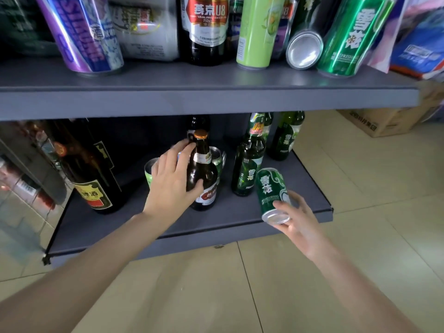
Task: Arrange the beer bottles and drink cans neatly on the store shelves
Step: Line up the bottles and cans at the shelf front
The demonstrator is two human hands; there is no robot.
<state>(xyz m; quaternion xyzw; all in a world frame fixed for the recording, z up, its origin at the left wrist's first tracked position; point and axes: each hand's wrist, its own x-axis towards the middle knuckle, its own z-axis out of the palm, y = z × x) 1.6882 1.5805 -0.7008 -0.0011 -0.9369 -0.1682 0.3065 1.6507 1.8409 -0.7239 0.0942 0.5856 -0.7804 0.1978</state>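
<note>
My left hand (171,180) grips a brown beer bottle (203,174) that stands upright on the lower grey shelf (149,227). My right hand (299,218) holds a dark green drink can (272,194) by its bottom end, tilted, just above the shelf's front right part. Two green bottles (248,164) (284,138) stand to the right of the brown one. A large dark bottle with a yellow label (90,169) stands at the left. Cans (217,159) sit behind the brown bottle, partly hidden by my hand.
The upper shelf (209,92) carries a purple can (83,34), a brown bottle (206,27), a light green can (259,32), a can lying on its side (304,50) and a green can (349,37). Cardboard boxes (382,121) stand on the tiled floor at right.
</note>
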